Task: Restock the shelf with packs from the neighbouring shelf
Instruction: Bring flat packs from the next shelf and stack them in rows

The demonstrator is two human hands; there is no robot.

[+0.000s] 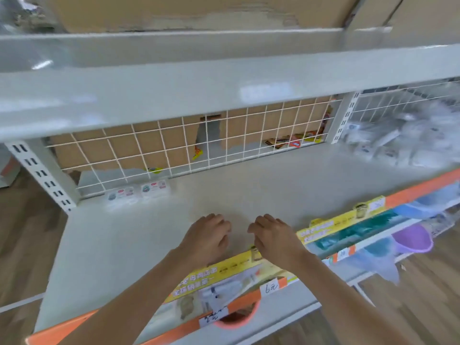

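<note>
Left hand (207,236) and right hand (272,236) side by side over the grey shelf (124,232), fingers loosely curled, grasping nothing, two packs (138,191) at the wire grid (174,148), clear packs (403,140) heaped on neighbouring shelf

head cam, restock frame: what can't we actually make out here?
- Packs on the neighbouring shelf, head view: motion blur, count and type unreadable.
- Two small packs by the wire grid: print too small.
- Left hand and right hand: fingertips curl under, contact with the shelf hidden.
- Lower shelf items: covered by the yellow price strip.
</note>
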